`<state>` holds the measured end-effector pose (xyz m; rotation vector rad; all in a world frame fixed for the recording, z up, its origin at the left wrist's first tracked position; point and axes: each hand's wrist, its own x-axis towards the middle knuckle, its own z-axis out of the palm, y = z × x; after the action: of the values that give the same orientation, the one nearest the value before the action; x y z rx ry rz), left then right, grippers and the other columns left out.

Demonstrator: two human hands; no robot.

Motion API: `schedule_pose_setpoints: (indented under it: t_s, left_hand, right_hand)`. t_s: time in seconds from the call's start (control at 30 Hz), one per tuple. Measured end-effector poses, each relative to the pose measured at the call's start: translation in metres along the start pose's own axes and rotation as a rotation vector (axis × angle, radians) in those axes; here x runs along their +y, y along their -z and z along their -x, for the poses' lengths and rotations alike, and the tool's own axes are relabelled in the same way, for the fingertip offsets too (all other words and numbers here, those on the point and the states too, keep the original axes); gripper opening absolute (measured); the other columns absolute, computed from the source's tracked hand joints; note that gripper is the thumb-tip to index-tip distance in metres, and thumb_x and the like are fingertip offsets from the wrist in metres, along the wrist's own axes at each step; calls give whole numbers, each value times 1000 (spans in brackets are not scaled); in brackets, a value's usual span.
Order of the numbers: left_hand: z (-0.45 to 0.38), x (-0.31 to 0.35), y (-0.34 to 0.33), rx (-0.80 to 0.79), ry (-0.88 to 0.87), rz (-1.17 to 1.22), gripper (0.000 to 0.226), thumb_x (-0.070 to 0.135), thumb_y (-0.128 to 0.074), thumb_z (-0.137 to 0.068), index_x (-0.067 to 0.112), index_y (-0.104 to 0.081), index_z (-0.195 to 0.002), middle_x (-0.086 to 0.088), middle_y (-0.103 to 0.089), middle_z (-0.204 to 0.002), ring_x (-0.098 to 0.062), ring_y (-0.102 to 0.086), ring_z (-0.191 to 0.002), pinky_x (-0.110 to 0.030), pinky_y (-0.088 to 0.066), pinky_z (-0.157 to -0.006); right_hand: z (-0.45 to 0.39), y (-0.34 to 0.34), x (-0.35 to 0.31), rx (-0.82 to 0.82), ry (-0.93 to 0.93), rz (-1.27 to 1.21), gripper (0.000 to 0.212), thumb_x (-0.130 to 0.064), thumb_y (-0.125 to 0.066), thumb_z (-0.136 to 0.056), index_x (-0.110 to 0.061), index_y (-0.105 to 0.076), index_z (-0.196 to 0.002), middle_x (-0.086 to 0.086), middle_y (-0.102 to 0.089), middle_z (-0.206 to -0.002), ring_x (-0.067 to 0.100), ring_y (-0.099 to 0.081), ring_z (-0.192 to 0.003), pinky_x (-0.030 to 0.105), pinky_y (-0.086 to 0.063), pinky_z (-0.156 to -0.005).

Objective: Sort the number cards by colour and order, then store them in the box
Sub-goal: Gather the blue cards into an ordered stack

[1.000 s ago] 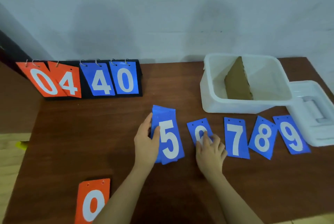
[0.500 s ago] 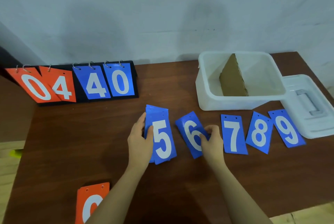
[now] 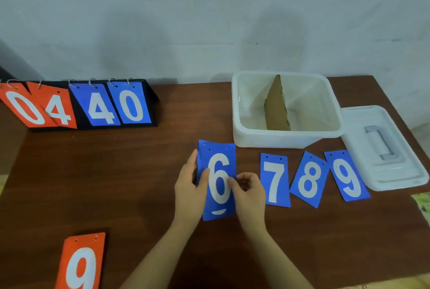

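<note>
Blue stack [image 3: 217, 179] mid-table, just in front of the box [image 3: 286, 111], with the 6 [image 3: 218, 178] on top. Left hand [image 3: 189, 189] against the stack's left edge, thumb over the top card, fingers along the side and apparently behind: a loose hold, not a tight pinch. Right hand [image 3: 249, 192] at the right edge, fingers curled, tips touching the 6's edge; whether pinching or only squaring up, cannot tell.

Done, judging from the layout: blue cards gathered in a stack up through 6, presumably in order, though the lower cards hide under the top one. Left for blue: 7 [image 3: 275, 180], 8 [image 3: 308, 180] and 9 [image 3: 346, 178], lying flat in a row to the right, 8 and 9 touching or slightly overlapping at their upper corners. Nothing yet in the box: only a cardboard divider [image 3: 277, 109] standing inside, making two compartments. Lid [image 3: 384, 149] off, beside the box on the right.

Red hardly begun, seemingly: one red 9 [image 3: 81, 265] alone at the near left. Scoreboard [image 3: 79, 104] at the back left showing 0 4 in red and 4 0 in blue on rings. Probably well short of halfway.
</note>
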<state>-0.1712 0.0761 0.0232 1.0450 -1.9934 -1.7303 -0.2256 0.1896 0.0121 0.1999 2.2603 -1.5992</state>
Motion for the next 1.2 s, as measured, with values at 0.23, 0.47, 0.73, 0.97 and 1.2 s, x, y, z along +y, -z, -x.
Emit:
schedule_pose_setpoints:
  t_s: [0.23,0.47,0.73,0.97,1.2]
  left_hand:
    - [11,3,-39,94,46,26,49,24,-60,-87,28,-43,-133,3,-60,-123,-14,-61,-105,-30,-57,-76]
    - [17,-1,-55,165,54,-34,50,21,-60,-87,27,-44,-134,3,-60,-123,-12,-60,-105,-20,-55,-70]
    - [27,-12,-56,257,64,-47,48,18,-58,-89,25,-44,-134,0,-58,-126,-14,-57,-109,-36,-56,-81]
    - [30,-11,-71,245,53,-83,48,17,-52,-92,24,-39,-137,2,-54,-129,-5,-53,-106,-25,-49,-83]
    - [41,6,-100,88,-79,-116,51,20,-56,-90,22,-38,-138,12,-50,-124,-2,-49,-114,-18,-46,-87]
  right_hand:
    - [-56,85,33,263,-27,591,58,-44,-68,-79,-7,-51,-120,10,-51,-118,29,-47,-112,43,-43,-93]
    - [-73,84,45,155,-62,714,65,-39,-77,-71,-11,-43,-120,10,-40,-123,30,-37,-117,44,-30,-100]
    - [-67,102,39,-19,115,287,22,-11,-61,-87,-24,-45,-93,-14,-51,-85,11,-55,-85,18,-47,-69]
    - [-54,104,24,-238,-81,-233,17,-14,-70,-81,-22,-60,-93,-4,-69,-96,13,-68,-90,26,-57,-67]
    - [-49,96,26,-238,11,41,25,-24,-73,-79,-32,-52,-90,-9,-61,-90,7,-61,-83,17,-50,-63]
